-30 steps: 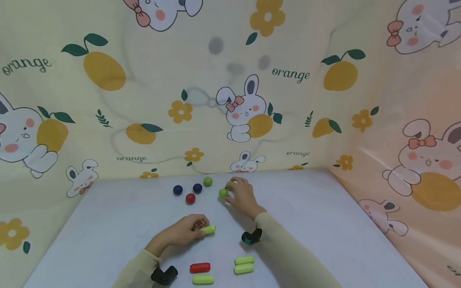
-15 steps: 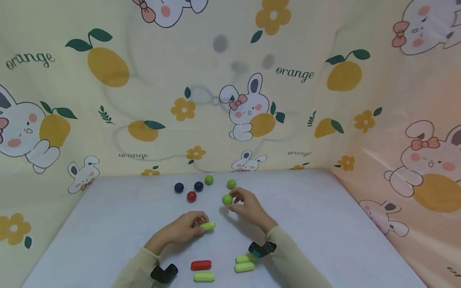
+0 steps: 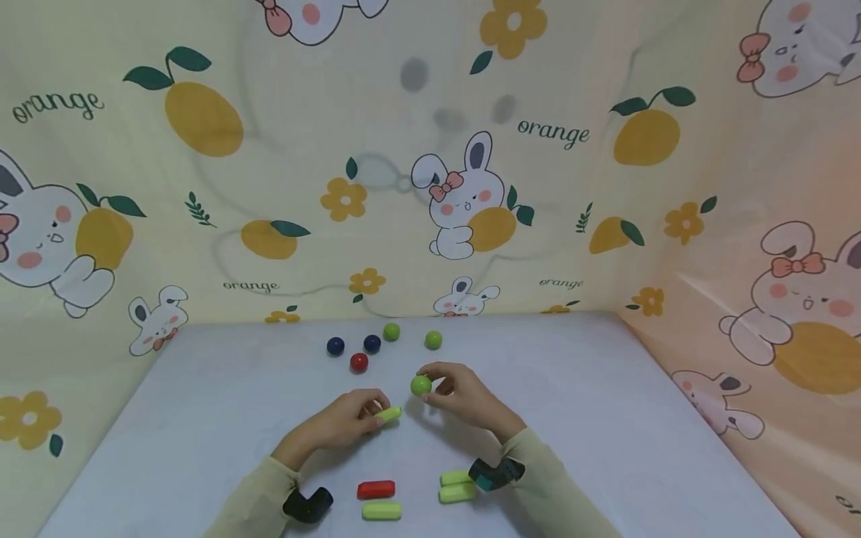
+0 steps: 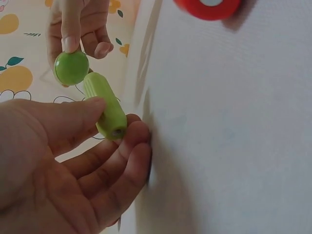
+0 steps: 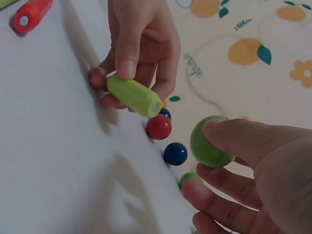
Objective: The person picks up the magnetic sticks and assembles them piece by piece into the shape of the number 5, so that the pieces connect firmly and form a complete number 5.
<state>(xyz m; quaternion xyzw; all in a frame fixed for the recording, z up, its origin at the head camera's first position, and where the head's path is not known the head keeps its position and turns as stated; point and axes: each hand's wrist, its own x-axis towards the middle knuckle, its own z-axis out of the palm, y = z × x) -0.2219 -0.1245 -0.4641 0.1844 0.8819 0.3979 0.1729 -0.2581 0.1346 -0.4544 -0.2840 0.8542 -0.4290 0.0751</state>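
My left hand (image 3: pixel 339 422) pinches a short light green faceted rod (image 3: pixel 391 415) between thumb and fingers. A small metallic disc shows in the rod's end (image 4: pixel 117 132) in the left wrist view. To its right, my right hand (image 3: pixel 467 394) pinches a glossy green ball (image 3: pixel 421 385) between thumb and fingertips. In the head view, a small gap separates ball and rod. The right wrist view shows the ball (image 5: pixel 210 141) close up, with the rod (image 5: pixel 134 95) beyond it.
At the back lie two dark blue balls (image 3: pixel 335 346), a red ball (image 3: pixel 359 362) and two green balls (image 3: pixel 433 340). Nearer the front lie a red rod (image 3: pixel 376 490), one light green rod (image 3: pixel 381 511) and a pair of light green rods (image 3: pixel 457 493). A patterned cloth (image 3: pixel 377 149) hangs behind.
My right hand has brought its green ball from the back toward the front, near the rod, uncovering another green ball behind. My left hand keeps its grip on the rod, almost in place.
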